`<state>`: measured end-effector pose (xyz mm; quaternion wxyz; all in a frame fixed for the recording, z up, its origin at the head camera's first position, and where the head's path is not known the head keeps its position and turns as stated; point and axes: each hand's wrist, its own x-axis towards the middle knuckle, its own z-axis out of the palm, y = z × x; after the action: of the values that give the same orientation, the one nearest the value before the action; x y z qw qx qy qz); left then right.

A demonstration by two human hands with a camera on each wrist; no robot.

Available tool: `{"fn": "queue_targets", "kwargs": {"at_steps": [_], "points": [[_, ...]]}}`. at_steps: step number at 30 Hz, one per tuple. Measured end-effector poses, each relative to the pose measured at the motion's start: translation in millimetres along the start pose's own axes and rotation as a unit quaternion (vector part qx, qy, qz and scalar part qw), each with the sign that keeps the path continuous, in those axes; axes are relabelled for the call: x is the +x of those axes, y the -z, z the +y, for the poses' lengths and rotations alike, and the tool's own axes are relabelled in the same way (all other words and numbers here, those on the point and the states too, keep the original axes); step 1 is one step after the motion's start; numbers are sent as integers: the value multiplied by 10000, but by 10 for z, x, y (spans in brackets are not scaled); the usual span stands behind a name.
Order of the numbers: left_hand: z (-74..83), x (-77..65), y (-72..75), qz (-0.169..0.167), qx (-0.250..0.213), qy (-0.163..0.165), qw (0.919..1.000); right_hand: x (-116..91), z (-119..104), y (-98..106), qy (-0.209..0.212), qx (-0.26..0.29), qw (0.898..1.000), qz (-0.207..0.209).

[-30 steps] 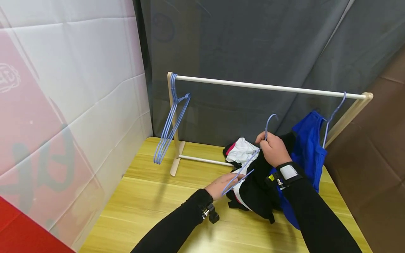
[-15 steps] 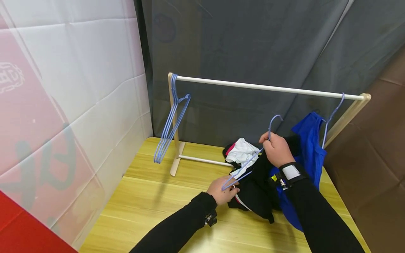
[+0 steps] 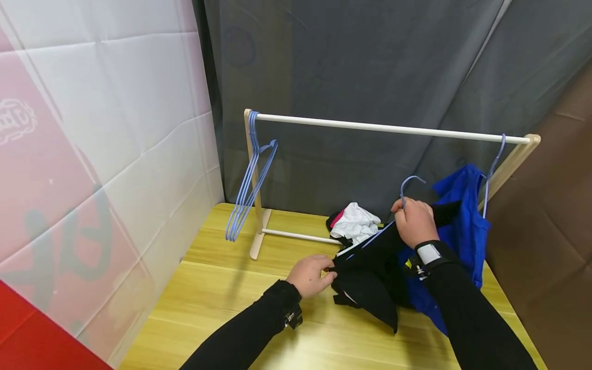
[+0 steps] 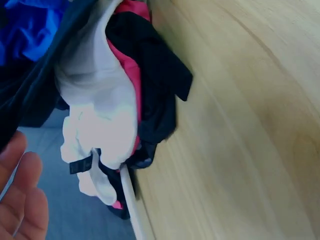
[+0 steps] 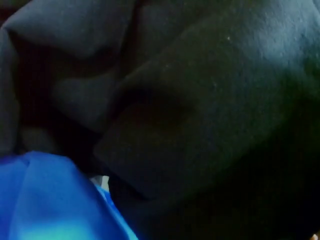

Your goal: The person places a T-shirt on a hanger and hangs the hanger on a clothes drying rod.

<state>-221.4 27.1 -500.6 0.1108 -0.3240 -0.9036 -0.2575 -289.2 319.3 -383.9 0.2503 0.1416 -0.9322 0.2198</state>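
Observation:
My right hand (image 3: 414, 223) grips a light blue hanger (image 3: 402, 190) just below its hook, which sticks up above the fingers. Most of that hanger's frame lies inside or behind a black garment (image 3: 372, 285). At the garment's left edge, my left hand (image 3: 311, 276) pinches the cloth between thumb and fingers. The left wrist view catches the left fingers (image 4: 31, 195) beside the dark cloth. Black folds fill most of the right wrist view, with a blue garment (image 5: 60, 200) at its lower left. Behind the black garment lies a crumpled white garment (image 3: 356, 223) with pink and black parts.
A rack with a white rail (image 3: 370, 125) stands across the wooden table (image 3: 222, 298). Several blue hangers (image 3: 245, 190) hang at its left end. The blue garment hangs from a hanger (image 3: 496, 159) at the right end. A white printed sheet (image 3: 139, 128) borders the left.
My right hand and the hanger have moved right and slightly down. My left hand has come off the hanger's lower corner to the black garment's edge, which now covers that corner.

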Motion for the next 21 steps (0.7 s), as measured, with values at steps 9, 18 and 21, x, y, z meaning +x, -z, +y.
{"fn": "queue_targets", "kwargs": {"at_steps": [9, 18, 21], "points": [[207, 249, 131, 230, -98, 120, 9996, 41, -226, -63, 627, -17, 9979, -161], [524, 542, 275, 516, -159, 55, 9985, 8, -382, -149, 830, -59, 9954, -481], [589, 582, 264, 565, -422, 227, 9973, -16, -402, -177, 919, -37, 9944, -528]]}}
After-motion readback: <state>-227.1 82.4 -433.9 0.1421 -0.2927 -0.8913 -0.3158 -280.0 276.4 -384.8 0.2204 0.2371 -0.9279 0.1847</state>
